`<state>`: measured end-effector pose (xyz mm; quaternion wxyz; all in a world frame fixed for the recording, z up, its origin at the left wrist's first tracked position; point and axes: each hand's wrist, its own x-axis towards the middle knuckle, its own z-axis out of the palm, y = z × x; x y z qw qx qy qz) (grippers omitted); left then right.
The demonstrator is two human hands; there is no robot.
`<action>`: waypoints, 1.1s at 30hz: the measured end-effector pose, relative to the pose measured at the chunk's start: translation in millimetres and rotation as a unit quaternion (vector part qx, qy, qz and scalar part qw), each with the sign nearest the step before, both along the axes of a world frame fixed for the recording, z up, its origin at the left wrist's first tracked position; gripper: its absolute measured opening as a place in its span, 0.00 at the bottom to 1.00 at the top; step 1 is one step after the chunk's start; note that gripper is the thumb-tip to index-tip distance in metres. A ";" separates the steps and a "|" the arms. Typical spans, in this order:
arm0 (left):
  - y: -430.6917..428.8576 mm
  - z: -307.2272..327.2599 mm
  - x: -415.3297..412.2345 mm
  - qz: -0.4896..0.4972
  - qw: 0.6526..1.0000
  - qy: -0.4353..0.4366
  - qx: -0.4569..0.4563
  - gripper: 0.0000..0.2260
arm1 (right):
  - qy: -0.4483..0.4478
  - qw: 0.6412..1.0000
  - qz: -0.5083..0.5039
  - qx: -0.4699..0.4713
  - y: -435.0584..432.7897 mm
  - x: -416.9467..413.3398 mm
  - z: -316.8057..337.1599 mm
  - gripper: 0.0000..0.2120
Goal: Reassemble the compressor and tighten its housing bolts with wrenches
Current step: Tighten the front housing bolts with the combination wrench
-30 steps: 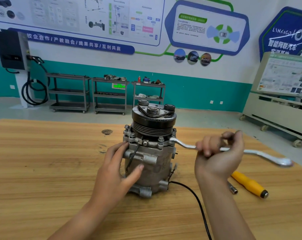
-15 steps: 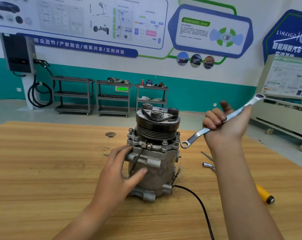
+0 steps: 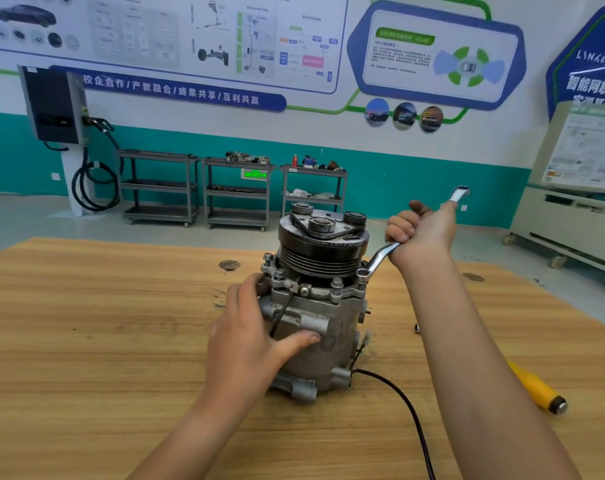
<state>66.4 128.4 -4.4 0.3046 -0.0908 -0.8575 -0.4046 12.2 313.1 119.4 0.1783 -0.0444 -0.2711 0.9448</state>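
Observation:
The compressor (image 3: 323,308) stands upright on the wooden table (image 3: 86,341), its black pulley on top and several housing bolts around the flange. My left hand (image 3: 249,337) holds the silver body from the left, thumb across the front and fingers round the far side. My right hand (image 3: 420,235) grips the middle of a silver ring wrench (image 3: 377,259), held steeply tilted. The wrench's lower ring sits at the bolt (image 3: 362,276) on the flange's right corner; its upper ring sticks up past my fist.
A black cable (image 3: 408,414) runs from the compressor's base toward the table's near edge. A yellow-handled tool (image 3: 536,388) lies at the right, and a small metal piece (image 3: 417,328) shows beside my right forearm. Shelving carts and a training stand are beyond the table.
My right hand lifted the wrench off the right bolt, swung it up to a steep tilt, then lowered its ring back onto the right corner bolt. My left hand stayed on the body.

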 end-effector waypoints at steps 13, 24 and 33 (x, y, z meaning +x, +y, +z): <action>-3.8 1.8 -18.6 -0.019 0.997 -0.069 0.026 0.58 | -0.040 0.997 -0.044 -0.044 8.9 -5.2 -20.2 0.14; -26.9 15.2 -43.7 -0.239 0.962 -0.106 0.076 0.47 | 0.064 0.963 -0.261 0.023 -17.6 37.9 -36.3 0.09; -21.2 14.5 -35.6 -0.193 0.971 -0.105 0.097 0.60 | 0.121 0.932 -0.332 0.084 -23.3 46.0 -49.3 0.11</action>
